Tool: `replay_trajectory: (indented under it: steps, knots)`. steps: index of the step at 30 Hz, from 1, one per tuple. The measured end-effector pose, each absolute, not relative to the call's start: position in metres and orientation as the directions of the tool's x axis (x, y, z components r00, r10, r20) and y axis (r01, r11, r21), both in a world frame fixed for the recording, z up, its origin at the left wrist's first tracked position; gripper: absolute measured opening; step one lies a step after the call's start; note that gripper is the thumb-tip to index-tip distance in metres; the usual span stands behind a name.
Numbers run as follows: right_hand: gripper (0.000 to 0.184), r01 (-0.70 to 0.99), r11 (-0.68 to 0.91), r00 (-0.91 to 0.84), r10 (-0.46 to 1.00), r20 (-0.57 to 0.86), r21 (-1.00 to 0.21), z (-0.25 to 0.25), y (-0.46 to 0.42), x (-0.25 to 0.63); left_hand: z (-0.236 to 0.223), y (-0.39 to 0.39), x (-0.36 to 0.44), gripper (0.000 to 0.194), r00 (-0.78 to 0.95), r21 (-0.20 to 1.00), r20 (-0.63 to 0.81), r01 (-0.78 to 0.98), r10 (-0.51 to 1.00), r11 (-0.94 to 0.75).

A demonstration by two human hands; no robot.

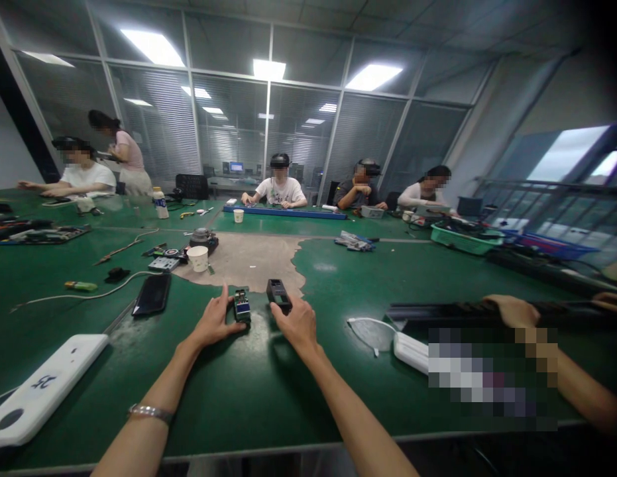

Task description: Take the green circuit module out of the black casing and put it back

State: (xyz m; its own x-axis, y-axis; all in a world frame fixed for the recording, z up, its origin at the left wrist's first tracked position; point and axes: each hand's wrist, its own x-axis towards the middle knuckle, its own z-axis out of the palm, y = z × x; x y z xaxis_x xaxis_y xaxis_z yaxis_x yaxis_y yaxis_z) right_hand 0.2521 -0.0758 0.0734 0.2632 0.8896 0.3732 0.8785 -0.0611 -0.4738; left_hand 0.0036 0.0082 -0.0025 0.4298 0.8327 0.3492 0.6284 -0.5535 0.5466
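Note:
My left hand [216,319] grips a small circuit board module [242,308] by its left side, with the thumb along its near end and the index finger stretched forward. Green board, metal parts and a dark blue block show on it. In my right hand [298,323] is a black plastic housing [277,293] with openings in its top face, tilted and pinched between thumb and fingers. The two parts are apart, side by side over the green table mat [223,397]. My remaining fingers are partly hidden behind the parts.
A white power strip [50,384] and a black phone [152,294] lie left. A paper cup [197,258] stands beyond, near loose electronics. At right, another person's hand [514,310] rests on a long black part [437,313], near a white adapter [410,351]. Several people sit across.

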Motion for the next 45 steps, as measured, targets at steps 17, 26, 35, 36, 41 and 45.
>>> replay_trajectory:
  steps: [17,26,35,36,41,45]
  knots:
    - [0.073,0.912,-0.156,0.309,0.87,0.384,-0.38,0.029,-0.084,0.268,-0.002,0.006,0.002,0.12,0.428,0.529,0.351,0.643,0.833,-0.554]
    - [0.035,0.856,-0.025,0.268,0.875,0.403,-0.516,0.042,-0.073,0.253,0.001,0.006,0.006,0.113,0.428,0.523,0.331,0.659,0.841,-0.541]
    - [0.034,0.809,0.119,0.172,0.888,0.426,-0.575,0.077,-0.063,0.19,-0.001,0.004,0.006,0.113,0.427,0.542,0.308,0.656,0.85,-0.526]
    - [0.034,0.825,0.099,0.17,0.895,0.412,-0.556,0.078,-0.062,0.185,-0.002,0.005,0.006,0.114,0.428,0.545,0.31,0.652,0.849,-0.527]
    - [0.035,0.865,0.029,0.184,0.91,0.37,-0.501,0.079,-0.06,0.168,-0.005,0.008,0.006,0.115,0.421,0.565,0.312,0.639,0.852,-0.522]
    - [0.037,0.883,0.0,0.181,0.923,0.339,-0.47,0.078,-0.056,0.162,-0.005,0.009,0.007,0.115,0.413,0.562,0.307,0.649,0.857,-0.514]
